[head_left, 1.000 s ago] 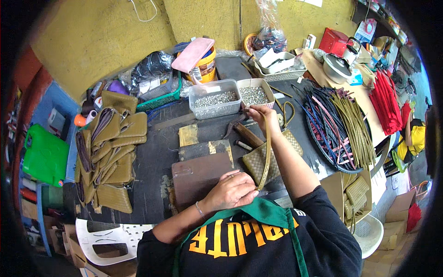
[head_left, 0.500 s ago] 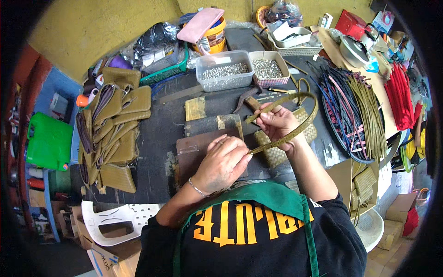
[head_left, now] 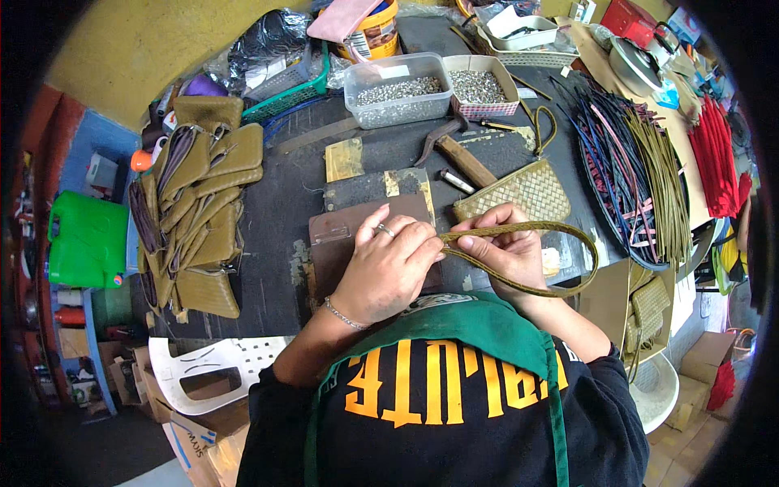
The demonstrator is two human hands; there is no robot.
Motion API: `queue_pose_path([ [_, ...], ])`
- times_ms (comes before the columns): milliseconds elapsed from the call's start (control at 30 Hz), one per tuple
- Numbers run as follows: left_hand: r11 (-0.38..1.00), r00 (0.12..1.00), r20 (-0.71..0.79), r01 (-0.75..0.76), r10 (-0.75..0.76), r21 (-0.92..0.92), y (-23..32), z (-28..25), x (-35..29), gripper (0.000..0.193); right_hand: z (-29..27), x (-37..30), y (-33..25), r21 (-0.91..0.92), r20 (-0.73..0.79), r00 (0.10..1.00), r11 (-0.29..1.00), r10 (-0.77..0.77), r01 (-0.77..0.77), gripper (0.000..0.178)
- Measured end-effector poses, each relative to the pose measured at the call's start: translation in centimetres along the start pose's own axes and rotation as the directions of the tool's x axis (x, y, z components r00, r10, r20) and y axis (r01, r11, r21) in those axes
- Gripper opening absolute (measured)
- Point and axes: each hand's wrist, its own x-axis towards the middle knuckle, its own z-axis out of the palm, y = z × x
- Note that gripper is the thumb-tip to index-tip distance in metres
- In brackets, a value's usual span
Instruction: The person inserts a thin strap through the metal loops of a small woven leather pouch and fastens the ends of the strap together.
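Observation:
A narrow olive-green strap [head_left: 591,250] runs between my two hands, bent into a loop that bulges to the right. My left hand [head_left: 388,264] pinches it at its left end, fingertips pressed together. Close beside it, my right hand [head_left: 507,252] holds the strap between thumb and fingers. Whatever lies inside the left fingertips is hidden. Just beyond my right hand lies an olive woven pouch [head_left: 523,195] with a wrist loop. A hammer [head_left: 466,162] with a wooden handle and a small metal tool [head_left: 457,182] rest next to it. Beneath my left hand is a brown board [head_left: 329,231].
Olive pouches [head_left: 207,239] are heaped at the left. A clear tub [head_left: 398,114] and a checkered box [head_left: 485,107] of small metal pieces stand at the back. Bundled straps [head_left: 629,178] lie at the right. A white chair [head_left: 203,390] touches the near left edge.
My right hand has come down and nearer my left, folding the strap into a closed loop. The pouch and hammer show more fully. The view has shifted slightly.

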Motion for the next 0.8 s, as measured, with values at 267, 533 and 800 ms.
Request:
queue_pose_path([
  [267,1.0,0.999,-0.034,-0.006,0.006,-0.006,-0.1,0.2,-0.4,0.011,0.3,-0.8,0.0,-0.107,0.065,0.997,0.993,-0.05,0.057,0.018],
  [533,1.0,0.998,-0.06,-0.02,0.021,0.013,-0.4,0.6,-1.1,0.012,0.5,-1.2,0.0,-0.126,0.062,0.998,0.991,-0.032,0.039,0.017],
  [800,0.999,0.998,-0.057,-0.035,0.037,0.029,-0.5,0.5,-1.4,0.011,0.7,-1.3,0.3,-0.132,0.088,0.995,0.99,-0.039,0.05,0.015],
])
